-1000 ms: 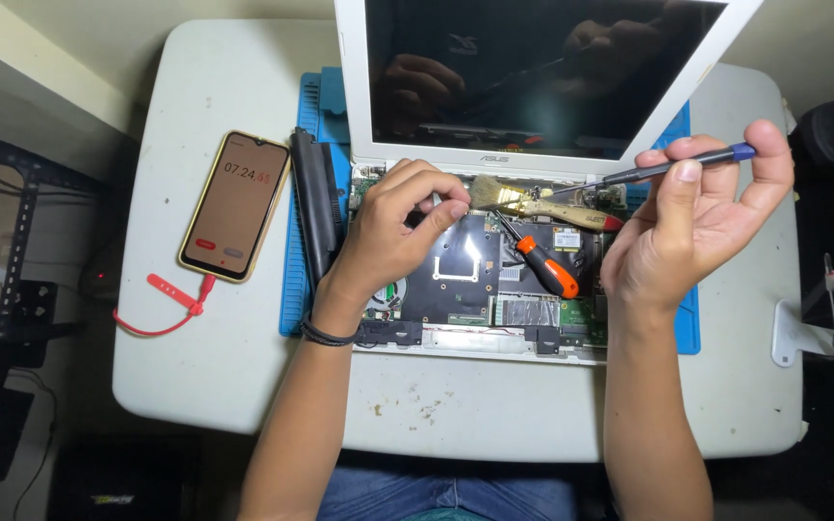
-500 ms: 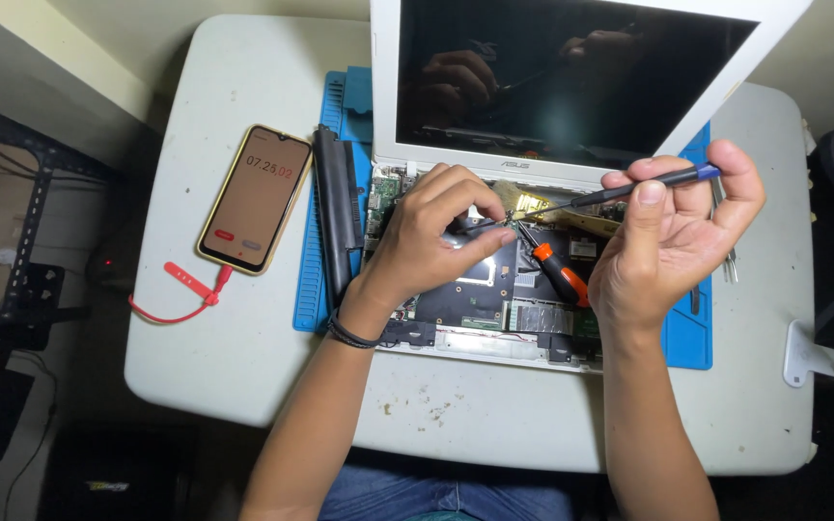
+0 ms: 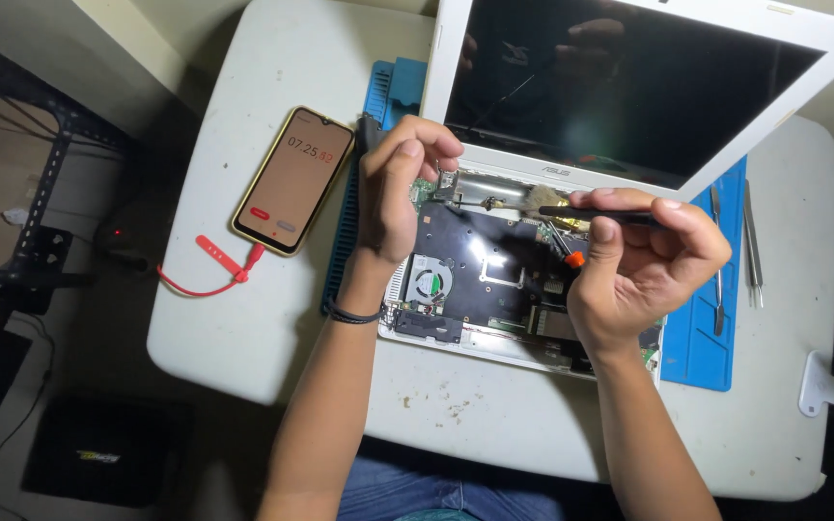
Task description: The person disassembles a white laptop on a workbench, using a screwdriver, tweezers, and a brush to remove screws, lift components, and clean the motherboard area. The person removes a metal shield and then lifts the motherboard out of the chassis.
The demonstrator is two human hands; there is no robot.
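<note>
An opened white laptop [image 3: 494, 338] lies on a blue mat [image 3: 702, 338], its dark board [image 3: 494, 265] and small fan [image 3: 429, 285] exposed and its dark screen [image 3: 629, 87] tilted up. My right hand [image 3: 644, 270] grips a thin dark brush [image 3: 581, 214] whose pale bristles [image 3: 538, 198] rest near the hinge. My left hand [image 3: 398, 188] is curled at the board's upper left corner, fingertips pinched on a small part I cannot make out. An orange-handled screwdriver [image 3: 571, 256] lies on the board, partly hidden by my right hand.
A phone [image 3: 293, 180] with a lit screen lies left of the mat, a red cable [image 3: 209, 270] plugged into it. Metal tools [image 3: 750, 241] lie at the mat's right edge. The white table [image 3: 243, 328] ends close to me. A dark shelf [image 3: 31, 222] stands on the left.
My left hand has moved up from the board's middle to its upper left corner. My right hand has turned the brush lower, toward the hinge. The camera has moved closer.
</note>
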